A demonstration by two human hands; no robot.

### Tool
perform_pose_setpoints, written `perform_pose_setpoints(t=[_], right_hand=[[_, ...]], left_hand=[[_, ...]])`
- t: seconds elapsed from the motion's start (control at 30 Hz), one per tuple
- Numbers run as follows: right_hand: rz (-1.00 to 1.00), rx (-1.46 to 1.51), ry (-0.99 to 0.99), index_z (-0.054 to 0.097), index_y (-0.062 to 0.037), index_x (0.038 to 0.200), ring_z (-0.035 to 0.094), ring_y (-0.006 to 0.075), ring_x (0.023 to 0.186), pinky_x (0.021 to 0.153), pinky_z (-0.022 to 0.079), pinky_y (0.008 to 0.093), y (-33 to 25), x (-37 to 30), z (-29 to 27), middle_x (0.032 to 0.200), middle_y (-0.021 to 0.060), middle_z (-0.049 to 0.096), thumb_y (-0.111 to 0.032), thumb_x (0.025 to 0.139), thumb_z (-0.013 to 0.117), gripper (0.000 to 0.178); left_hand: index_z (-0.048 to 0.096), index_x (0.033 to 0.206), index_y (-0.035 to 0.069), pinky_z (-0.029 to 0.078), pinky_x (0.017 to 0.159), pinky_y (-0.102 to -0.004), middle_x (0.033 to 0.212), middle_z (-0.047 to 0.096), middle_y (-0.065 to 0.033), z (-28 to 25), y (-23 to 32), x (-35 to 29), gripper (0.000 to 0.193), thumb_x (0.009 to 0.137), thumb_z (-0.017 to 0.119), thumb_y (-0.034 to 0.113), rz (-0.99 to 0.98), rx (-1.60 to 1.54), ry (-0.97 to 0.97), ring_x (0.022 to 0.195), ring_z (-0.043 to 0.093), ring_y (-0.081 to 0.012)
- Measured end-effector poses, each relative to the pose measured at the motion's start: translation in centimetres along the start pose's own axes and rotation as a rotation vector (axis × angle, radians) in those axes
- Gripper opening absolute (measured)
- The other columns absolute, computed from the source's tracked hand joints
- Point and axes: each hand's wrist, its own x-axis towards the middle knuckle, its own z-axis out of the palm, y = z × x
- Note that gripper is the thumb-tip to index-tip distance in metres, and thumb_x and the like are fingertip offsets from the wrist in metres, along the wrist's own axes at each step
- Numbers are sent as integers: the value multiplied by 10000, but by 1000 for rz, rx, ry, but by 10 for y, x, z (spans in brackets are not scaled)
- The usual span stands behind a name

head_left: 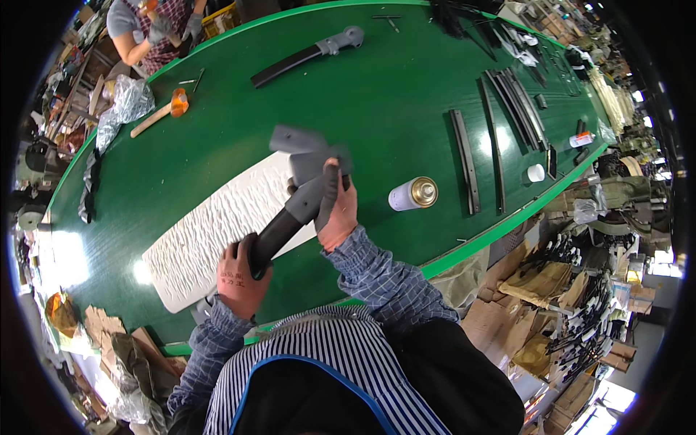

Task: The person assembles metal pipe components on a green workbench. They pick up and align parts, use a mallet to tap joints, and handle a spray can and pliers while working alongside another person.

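Observation:
My left hand (pixel 243 283), in a pink glove with a dark palm, is closed around the lower end of a black tube with a grey plastic joint (pixel 274 236). Closed over the grey joint at its upper end is my right hand (pixel 339 210), gloved alike. The tube slants up to the right above a white panel (pixel 221 225) with a wavy ribbed surface, which lies on the green table. Another grey piece (pixel 296 138) shows past the joint; motion blur hides whether the two are connected. A spray can (pixel 415 194) lies on its side, right of my right hand.
A similar tube with a grey joint (pixel 308 56) lies farther off. An orange-headed mallet (pixel 163 112) and clear plastic wrap (pixel 130 100) are at the left. Dark metal bars (pixel 516 109) and a white cap (pixel 536 172) lie right. Across the green table (pixel 391 94) stands another person (pixel 156 32).

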Motion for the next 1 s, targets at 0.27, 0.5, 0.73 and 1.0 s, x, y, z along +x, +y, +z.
perform_pose_setpoints(t=[0.27,0.5,0.73,1.0], right_hand=[[14,142,-25,456,52,1309,675,329,986,889,594,412,13,14,-8,1182,198,599,-459,1064,426,568],[7,-215,-298,483,-4,1336,589,302,1205,1041,509,439,57,-10,4,1299,154,569,-388,1038,528,488],[398,85,-245,576,-29,1242,661,239,1091,923,584,383,57,-3,4,1198,105,645,-216,998,628,312],[535,-249,-206,485,-141,1437,650,229,1087,907,553,401,93,-4,15,1282,66,635,-509,1022,494,555]], left_hand=[[368,1519,116,463,1051,-451,1419,526,-131,22,-6,-10,767,869,740,280,-638,-1554,-50,1245,548,-310],[706,994,88,329,1169,-534,1100,705,-100,-13,-64,29,222,989,593,280,-92,-2163,478,1181,598,-299],[669,914,71,411,1100,-568,927,685,-101,-26,-89,5,122,952,583,149,-148,-2156,728,1035,636,-306],[678,904,80,416,1102,-543,894,695,-83,-31,-133,-4,91,941,622,142,-259,-2211,782,994,653,-290]])
